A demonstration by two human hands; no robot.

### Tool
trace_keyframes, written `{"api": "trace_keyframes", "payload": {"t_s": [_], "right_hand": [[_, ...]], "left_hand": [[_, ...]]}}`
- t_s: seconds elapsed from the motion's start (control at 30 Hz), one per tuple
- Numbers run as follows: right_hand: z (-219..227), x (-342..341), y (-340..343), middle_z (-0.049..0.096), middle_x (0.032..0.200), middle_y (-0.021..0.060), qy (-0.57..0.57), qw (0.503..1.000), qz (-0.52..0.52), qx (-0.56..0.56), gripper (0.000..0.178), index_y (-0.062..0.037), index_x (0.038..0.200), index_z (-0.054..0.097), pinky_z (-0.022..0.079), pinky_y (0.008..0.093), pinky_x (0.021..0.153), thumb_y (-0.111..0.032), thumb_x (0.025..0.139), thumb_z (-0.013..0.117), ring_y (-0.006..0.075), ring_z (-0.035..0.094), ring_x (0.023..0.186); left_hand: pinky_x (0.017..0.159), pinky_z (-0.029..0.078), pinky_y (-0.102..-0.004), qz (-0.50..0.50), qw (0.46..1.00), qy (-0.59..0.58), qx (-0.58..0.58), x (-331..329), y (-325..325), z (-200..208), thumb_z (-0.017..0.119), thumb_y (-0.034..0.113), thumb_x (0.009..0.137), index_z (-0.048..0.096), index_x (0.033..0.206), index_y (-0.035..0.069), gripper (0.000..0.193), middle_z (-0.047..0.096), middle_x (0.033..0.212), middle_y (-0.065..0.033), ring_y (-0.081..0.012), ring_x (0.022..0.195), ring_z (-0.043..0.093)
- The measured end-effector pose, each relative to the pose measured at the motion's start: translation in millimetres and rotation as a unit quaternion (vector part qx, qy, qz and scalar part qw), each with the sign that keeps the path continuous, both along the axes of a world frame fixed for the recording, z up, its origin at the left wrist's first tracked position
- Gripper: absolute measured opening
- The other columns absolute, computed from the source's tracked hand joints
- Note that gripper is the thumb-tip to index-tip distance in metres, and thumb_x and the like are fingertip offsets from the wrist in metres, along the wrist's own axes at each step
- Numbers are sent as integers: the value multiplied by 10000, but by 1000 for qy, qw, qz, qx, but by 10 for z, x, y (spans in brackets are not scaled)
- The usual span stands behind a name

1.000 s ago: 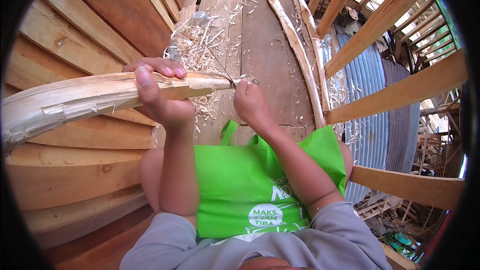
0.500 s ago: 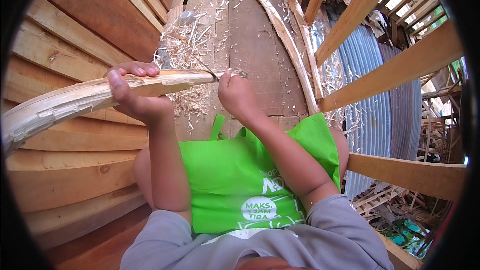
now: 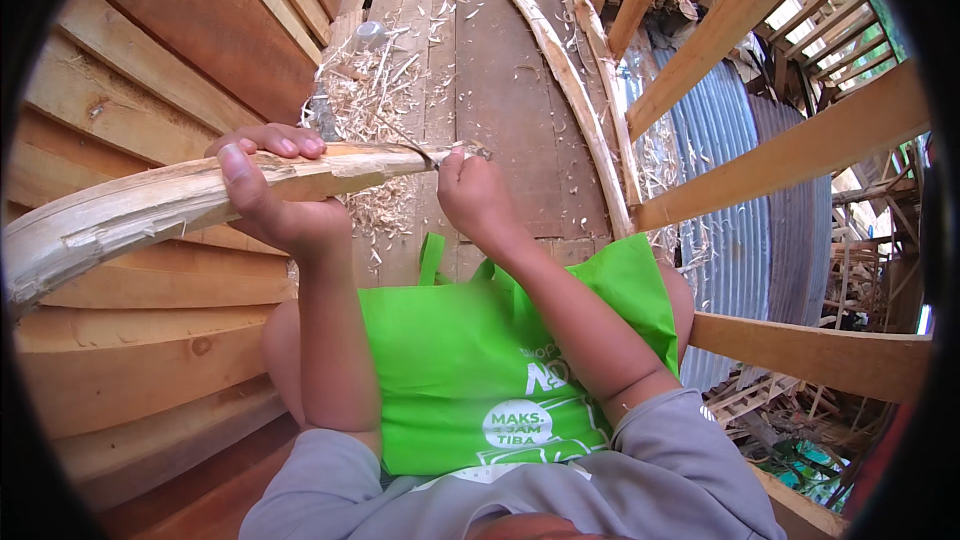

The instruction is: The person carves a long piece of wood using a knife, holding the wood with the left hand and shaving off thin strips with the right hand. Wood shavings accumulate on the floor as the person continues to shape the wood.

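A long curved, partly peeled wooden pole (image 3: 130,212) runs from the left edge of view to a darker tip near my right hand. My left hand (image 3: 275,175) is wrapped round its middle, thumb on the near side and fingers over the far side. My right hand (image 3: 472,190) is a closed fist by the tip. From it a thin dark knife blade (image 3: 413,147) slants up and left across the pole; the handle is hidden in the fist. A green cloth bag (image 3: 450,350) lies over my lap, below both forearms.
Pale wood shavings (image 3: 375,90) heap on the plank floor (image 3: 500,120), beside a clear cup (image 3: 370,35). Two more peeled poles (image 3: 560,60) lie along the right. Stacked boards (image 3: 170,90) stand at the left, wooden railing posts (image 3: 790,165) at the right, with corrugated metal sheets (image 3: 725,140) beyond.
The view has shifted slightly. Both hands keep their grips, and the blade stays against the pole near its tip, with hardly any movement visible.
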State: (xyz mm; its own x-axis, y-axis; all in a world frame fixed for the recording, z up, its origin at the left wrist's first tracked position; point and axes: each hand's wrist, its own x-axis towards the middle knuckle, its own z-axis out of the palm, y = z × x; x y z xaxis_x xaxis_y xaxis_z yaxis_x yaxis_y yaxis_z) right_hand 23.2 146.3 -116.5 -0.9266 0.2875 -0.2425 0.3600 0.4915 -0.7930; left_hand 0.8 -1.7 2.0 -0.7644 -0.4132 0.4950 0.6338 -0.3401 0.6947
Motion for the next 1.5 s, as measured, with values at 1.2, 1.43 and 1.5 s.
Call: {"api": "trace_keyframes", "payload": {"t_s": [1.2, 1.43, 1.5], "right_hand": [[-92, -80, -70, 631, 842, 357, 22, 999, -39, 25, 577, 104, 802, 651, 474, 574, 835, -314, 1002, 308, 503, 629, 877], [-963, -206, 346, 581, 679, 347, 59, 990, -128, 4, 603, 118, 693, 601, 459, 579, 712, -306, 1009, 311, 521, 608, 719], [-822, -218, 228, 588, 682, 342, 59, 988, -142, 22, 601, 113, 691, 604, 462, 577, 714, -300, 1008, 304, 519, 610, 716]], "left_hand": [[652, 488, -352, 188, 976, -111, -20, 54, 221, 193, 581, 427, 928, 488, 743, 39, 440, 514, 618, -90, -219, 610, 552], [628, 495, -307, 185, 977, -98, -31, 55, 341, 220, 625, 409, 935, 495, 909, -12, 441, 521, 729, -84, -190, 638, 567], [629, 497, -305, 196, 974, -105, -36, 59, 328, 232, 627, 420, 934, 491, 942, -20, 461, 523, 739, -88, -190, 648, 570]]}}
